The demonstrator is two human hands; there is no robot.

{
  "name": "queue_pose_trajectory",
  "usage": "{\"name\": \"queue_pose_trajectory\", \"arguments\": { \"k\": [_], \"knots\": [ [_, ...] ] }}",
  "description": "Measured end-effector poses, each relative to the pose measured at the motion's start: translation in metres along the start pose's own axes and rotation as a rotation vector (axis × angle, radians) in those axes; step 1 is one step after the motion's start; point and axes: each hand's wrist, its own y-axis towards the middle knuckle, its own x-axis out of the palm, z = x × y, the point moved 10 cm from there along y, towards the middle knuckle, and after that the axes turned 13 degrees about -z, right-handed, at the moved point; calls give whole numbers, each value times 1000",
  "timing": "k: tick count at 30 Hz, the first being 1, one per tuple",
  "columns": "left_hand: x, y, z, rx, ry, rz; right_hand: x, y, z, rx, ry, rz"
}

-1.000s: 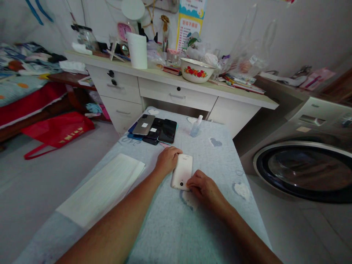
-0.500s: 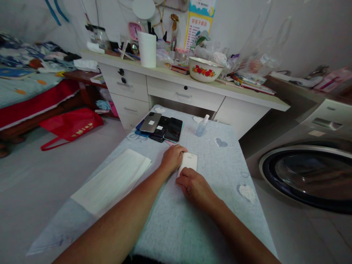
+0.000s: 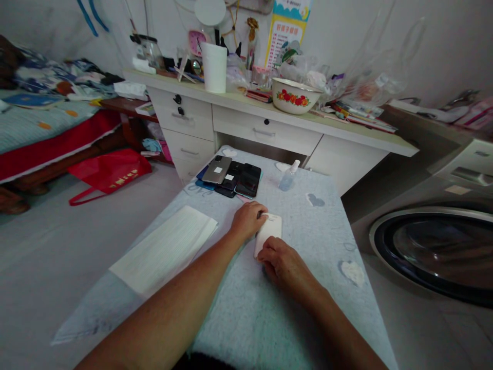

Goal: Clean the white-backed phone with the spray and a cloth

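A white phone (image 3: 272, 222) lies flat on the cloth-covered table, its upper part showing slots or a camera strip. My left hand (image 3: 248, 220) is closed at the phone's upper left edge, where a small dark patch shows by the thumb. At its lower end, the bent fingers of my right hand (image 3: 283, 259) grip the bottom edge; the fingertips are partly hidden. Beyond my hands is a pile of several phones, including a grey phone (image 3: 217, 169) and a black phone (image 3: 248, 180). A clear spray bottle (image 3: 287, 179) stands to their right.
White sheets (image 3: 165, 249) in clear plastic lie left of my left forearm. Behind the table, a desk (image 3: 265, 123) holds a flowered enamel bowl (image 3: 295, 97) and a white cylinder (image 3: 214, 69). A washing machine (image 3: 431, 180) stands to the right; a red bag (image 3: 111, 174) lies on the floor.
The whole view has shifted slightly, so things appear a little further right. Both hands stay at the white phone, and a dark patch now shows by my left thumb.
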Motion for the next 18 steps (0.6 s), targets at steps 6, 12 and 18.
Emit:
{"name": "queue_pose_trajectory", "arguments": {
  "k": [6,12,18],
  "knots": [
    [2,0,-2,-7,10,-8,5,14,-9,-25,-76,24],
    [2,0,0,4,19,-6,2,5,-4,-28,-54,-12],
    [2,0,0,6,23,-6,1,1,-3,-10,-48,-2]
  ]
}}
